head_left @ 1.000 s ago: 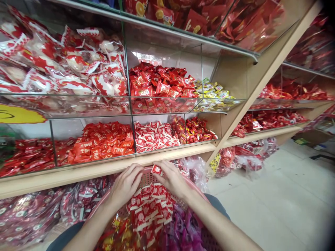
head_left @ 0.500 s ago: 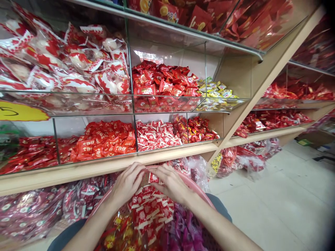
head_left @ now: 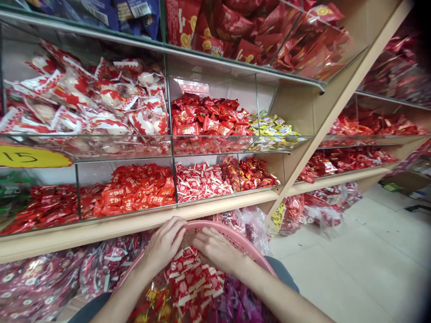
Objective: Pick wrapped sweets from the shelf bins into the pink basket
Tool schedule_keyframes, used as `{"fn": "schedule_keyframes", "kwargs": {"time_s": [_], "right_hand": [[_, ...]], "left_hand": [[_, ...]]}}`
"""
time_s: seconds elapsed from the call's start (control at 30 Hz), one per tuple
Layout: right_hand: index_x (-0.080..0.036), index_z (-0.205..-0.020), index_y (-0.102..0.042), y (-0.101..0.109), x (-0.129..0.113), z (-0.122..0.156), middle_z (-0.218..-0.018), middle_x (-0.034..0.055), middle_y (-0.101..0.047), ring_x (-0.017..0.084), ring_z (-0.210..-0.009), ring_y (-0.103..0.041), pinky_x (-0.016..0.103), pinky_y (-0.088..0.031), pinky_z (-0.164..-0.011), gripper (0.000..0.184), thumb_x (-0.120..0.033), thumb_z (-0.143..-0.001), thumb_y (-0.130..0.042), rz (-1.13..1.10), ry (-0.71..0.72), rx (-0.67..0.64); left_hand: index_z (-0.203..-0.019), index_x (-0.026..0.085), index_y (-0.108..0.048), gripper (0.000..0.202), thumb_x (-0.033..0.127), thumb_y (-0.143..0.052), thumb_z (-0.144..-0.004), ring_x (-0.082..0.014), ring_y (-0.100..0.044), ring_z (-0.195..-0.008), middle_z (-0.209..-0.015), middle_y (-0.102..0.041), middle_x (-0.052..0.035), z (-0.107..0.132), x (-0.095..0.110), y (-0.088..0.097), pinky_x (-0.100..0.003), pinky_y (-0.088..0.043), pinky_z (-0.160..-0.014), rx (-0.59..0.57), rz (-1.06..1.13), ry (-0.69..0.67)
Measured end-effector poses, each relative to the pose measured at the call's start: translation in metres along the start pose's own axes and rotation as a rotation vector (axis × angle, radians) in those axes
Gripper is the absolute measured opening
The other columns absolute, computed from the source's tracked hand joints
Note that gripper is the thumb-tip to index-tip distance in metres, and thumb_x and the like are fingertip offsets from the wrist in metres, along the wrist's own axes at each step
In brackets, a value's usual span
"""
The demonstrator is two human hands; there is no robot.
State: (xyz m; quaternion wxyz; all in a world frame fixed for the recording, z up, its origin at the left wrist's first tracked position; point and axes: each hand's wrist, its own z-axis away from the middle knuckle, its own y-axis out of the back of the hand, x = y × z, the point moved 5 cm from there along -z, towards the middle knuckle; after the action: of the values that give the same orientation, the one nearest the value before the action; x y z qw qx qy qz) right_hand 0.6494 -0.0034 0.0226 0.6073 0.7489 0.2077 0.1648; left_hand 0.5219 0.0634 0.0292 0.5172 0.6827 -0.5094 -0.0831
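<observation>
A round pink plastic basket (head_left: 247, 240) with a perforated wall stands between my knees. Inside it lie red-and-white candy packets (head_left: 188, 280), purple-wrapped candies (head_left: 232, 303) on the right and red-and-gold ones (head_left: 151, 303) on the left. My left hand (head_left: 164, 244) is at the basket's far left rim, its fingers loosely bent and the thumb apart. Over the packets, inside the far wall, my right hand (head_left: 215, 251) has its fingers curled downward; whatever they hold, if anything, is hidden.
Ahead is a wooden shelf (head_left: 141, 224) with glass-fronted bins of red-and-white packets (head_left: 204, 181), orange-red packets (head_left: 138, 190) and larger clear-wrapped sweets (head_left: 84, 98). A yellow price tag (head_left: 33, 155) hangs left. Bagged candies (head_left: 40, 280) lie below; tiled floor (head_left: 323, 264) extends right.
The view has tilted up, so the shelves sit lower in the picture. My right hand has drawn back from the far rim and curled. The red packet between my hands no longer shows there.
</observation>
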Motion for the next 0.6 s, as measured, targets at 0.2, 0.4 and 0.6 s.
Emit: {"fn": "schedule_keyframes", "kwargs": {"time_s": [0.2,0.4,0.6], "right_hand": [[-0.02,-0.099,-0.057,-0.015,-0.008,-0.002,-0.096,0.0011,-0.064,0.018,-0.098,-0.049,0.033,-0.042,-0.086,0.011,-0.02,-0.091,-0.05,0.078,0.125,0.01],[-0.019,-0.093,-0.059,-0.02,-0.01,-0.004,-0.098,0.0012,-0.062,0.018,-0.095,-0.05,0.033,-0.042,-0.086,0.008,-0.021,-0.09,-0.051,0.161,0.16,0.006],[-0.018,-0.1,-0.06,-0.015,-0.009,-0.001,-0.106,0.0049,-0.06,0.019,-0.099,-0.051,0.034,-0.042,-0.088,0.015,-0.017,-0.091,-0.048,0.158,0.127,-0.034]], "left_hand": [[-0.103,0.023,-0.056,0.021,0.024,-0.038,-0.094,-0.0185,-0.059,-0.096,-0.102,-0.06,-0.0049,0.0,-0.001,0.0,-0.029,-0.046,-0.084,0.001,0.012,0.004],[-0.103,0.023,-0.056,0.02,0.025,-0.038,-0.093,-0.019,-0.058,-0.097,-0.104,-0.06,-0.0048,0.0,-0.003,-0.001,-0.029,-0.046,-0.084,-0.007,0.006,0.009],[-0.104,0.023,-0.055,0.022,0.027,-0.037,-0.094,-0.0201,-0.059,-0.099,-0.105,-0.06,-0.0059,0.001,-0.005,-0.002,-0.03,-0.046,-0.085,-0.014,-0.004,0.006]]}}
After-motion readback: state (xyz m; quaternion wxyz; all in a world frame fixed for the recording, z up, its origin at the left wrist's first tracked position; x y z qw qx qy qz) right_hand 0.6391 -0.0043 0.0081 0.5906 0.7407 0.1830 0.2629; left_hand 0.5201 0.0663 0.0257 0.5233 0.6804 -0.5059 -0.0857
